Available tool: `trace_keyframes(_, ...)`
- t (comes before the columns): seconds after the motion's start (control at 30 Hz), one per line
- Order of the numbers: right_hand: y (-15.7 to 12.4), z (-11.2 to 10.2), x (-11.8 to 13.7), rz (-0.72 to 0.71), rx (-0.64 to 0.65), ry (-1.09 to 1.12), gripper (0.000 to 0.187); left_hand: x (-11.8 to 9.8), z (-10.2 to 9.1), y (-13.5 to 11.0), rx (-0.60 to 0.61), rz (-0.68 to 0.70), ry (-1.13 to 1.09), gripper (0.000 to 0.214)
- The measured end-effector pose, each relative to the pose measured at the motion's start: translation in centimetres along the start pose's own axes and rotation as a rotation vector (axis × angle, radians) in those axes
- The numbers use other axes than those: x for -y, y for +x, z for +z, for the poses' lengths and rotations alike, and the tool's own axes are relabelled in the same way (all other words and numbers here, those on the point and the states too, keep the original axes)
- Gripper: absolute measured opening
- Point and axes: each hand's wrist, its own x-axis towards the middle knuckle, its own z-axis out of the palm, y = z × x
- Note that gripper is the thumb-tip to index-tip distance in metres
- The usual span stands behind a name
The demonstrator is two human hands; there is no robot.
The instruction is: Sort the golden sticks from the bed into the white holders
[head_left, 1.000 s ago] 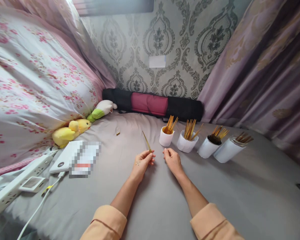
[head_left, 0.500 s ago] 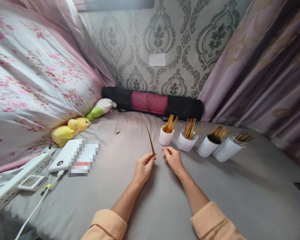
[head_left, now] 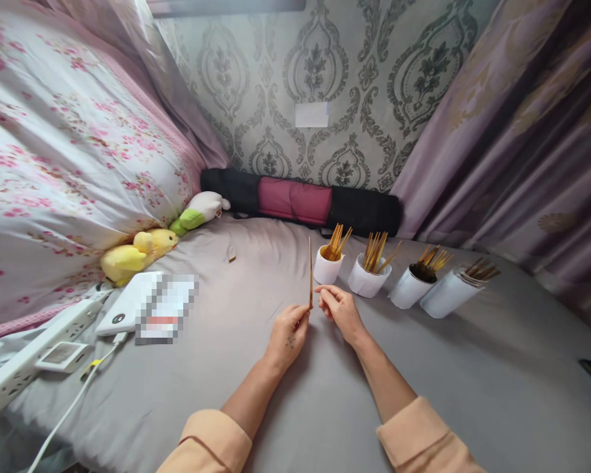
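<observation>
My left hand (head_left: 288, 335) pinches the lower end of a thin golden-brown stick (head_left: 310, 272), which stands nearly upright over the grey bed sheet (head_left: 256, 381). My right hand (head_left: 342, 310) rests just to its right, fingers curled near the stick's base, holding nothing that I can see. Beyond the hands stands a row of white cups, each with several sticks in it: the nearest cup (head_left: 328, 266) with orange sticks, a second cup (head_left: 368, 276), a third cup (head_left: 410, 286) with darker sticks, and a tilted fourth cup (head_left: 448, 293).
A small stick piece (head_left: 232, 257) lies on the sheet to the left. Yellow and green plush toys (head_left: 138, 253), a white power bank (head_left: 128, 305), a power strip (head_left: 34, 358) and a cable sit at the left. A black and maroon roll (head_left: 300, 202) lies along the wall.
My left hand has swung the stick from leaning left to nearly upright and moved it right, closer to my right hand. The right hand barely moved.
</observation>
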Motion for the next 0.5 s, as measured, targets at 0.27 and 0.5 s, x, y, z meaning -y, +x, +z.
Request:
trace_keyframes(0.27,-0.09,0.10,0.44,-0.001,0.022,0.051,0.031,0.38,0.33,-0.27,0.037,0.084,0.100,0.027)
trace_keyframes(0.5,-0.23,-0.04,0.91,0.008,0.029,0.083,0.034,0.81,0.54,-0.55,0.052,0.135,0.158,0.031)
